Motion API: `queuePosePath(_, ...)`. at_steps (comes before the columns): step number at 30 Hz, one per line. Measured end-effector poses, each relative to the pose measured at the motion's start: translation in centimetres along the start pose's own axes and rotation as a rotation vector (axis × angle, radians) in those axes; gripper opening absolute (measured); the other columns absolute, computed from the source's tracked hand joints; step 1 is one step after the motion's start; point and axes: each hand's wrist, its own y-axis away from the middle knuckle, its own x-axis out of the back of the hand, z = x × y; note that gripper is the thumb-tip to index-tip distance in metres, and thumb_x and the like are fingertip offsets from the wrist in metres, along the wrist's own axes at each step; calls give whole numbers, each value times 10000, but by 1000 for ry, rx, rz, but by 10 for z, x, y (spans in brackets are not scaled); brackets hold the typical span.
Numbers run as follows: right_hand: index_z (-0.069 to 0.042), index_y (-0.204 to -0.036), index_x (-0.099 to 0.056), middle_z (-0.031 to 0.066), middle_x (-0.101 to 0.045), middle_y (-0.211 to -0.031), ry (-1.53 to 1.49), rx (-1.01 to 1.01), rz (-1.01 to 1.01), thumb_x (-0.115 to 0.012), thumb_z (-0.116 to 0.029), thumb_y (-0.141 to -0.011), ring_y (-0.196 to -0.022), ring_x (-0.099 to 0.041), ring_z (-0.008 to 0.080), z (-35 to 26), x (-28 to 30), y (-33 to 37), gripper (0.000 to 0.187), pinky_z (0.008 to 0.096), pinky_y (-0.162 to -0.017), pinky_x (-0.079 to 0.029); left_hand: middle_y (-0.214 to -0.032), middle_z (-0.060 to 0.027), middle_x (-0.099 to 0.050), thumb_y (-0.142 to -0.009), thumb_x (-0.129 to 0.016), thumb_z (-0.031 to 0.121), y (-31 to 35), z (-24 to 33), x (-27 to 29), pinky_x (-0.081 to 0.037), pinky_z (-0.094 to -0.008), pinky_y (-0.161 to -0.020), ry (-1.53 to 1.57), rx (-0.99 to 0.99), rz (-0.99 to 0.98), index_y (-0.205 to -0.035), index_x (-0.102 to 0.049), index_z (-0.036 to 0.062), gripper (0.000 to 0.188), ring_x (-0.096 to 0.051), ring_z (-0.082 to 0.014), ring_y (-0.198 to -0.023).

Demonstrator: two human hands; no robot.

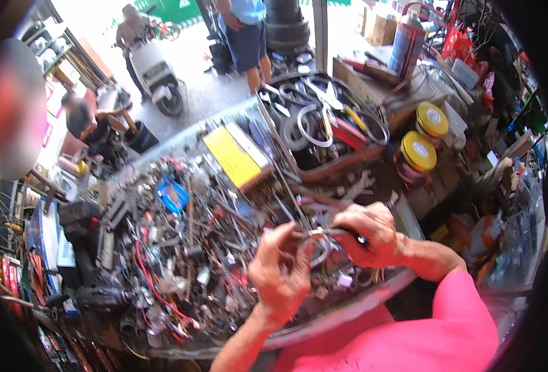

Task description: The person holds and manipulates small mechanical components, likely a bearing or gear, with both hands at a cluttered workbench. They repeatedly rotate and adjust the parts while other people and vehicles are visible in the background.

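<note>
Head view: right hand [373, 230] grip pinches a dark curved piece [334, 233] above the cluttered desk [356, 305]. Left hand [280, 273] adjoins it; that grip's closure cannot be determined.

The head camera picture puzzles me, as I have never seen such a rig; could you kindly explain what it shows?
There is no machine here, only a person's bare hands. The camera sits on that person's head, the left of two, looking down through a fisheye lens, so straight edges bend. The cluttered bench bears many small parts, a yellow-topped box and a tray of tools. The right hand grips a dark, curved piece; the left hand has its fingertips at the other end, though blur hides whether they pinch it. I cannot tell what the piece is.
</note>
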Motion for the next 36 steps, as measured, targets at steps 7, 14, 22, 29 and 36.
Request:
queuePosePath(7, -19, -991, -586, 75, -574, -704, -48, 52, -71, -709, -92, -779, -520, -577, 240, -3, -6, 0, 256, 335, -425, -435, -721, -48, -571, -919, -630, 194, 4, -6, 7, -423, -235, -518, 240, 196, -150, -934, -636, -11, 206, -539, -93, -595)
queuePosePath(14, -47, -984, -601, 49, -559, -679, -20, 74, -76, -712, -137, -779, -483, -554, 220, -4, -8, 2, 250, 321, -401, -413, -802, -67, -603, -841, -692, 44, 1, -3, 5, -450, -226, -532, 161, -48, -137, -956, -617, 17, 140, -576, -110, -634)
queuePosePath(22, -48, -961, -603, 59, -575, -689, -21, 66, -22, -704, -140, -793, -489, -554, 232, 2, -12, 3, 217, 329, -397, -415, -1119, -99, -504, -858, -598, -44, 0, -1, 7, -501, -241, -726, 359, 121, -207, -1131, -535, -4, 283, -573, -127, -901)
queuePosePath(29, -52, -983, -600, 56, -576, -690, -9, 56, -42, -705, -149, -793, -497, -561, 231, -2, -9, 3, 238, 331, -408, -419, -735, -31, -580, -914, -624, 130, 6, -5, 4, -414, -217, -512, 264, 207, -177, -935, -624, 9, 123, -530, -76, -586)
queuePosePath(36, -56, -975, -603, 51, -576, -687, -19, 65, -64, -710, -151, -789, -507, -564, 226, -9, -9, 1, 235, 330, -419, -419, -752, -31, -585, -957, -564, 203, 8, -8, 4, -456, -242, -594, 384, 234, -162, -1033, -579, 3, 215, -554, -102, -640)
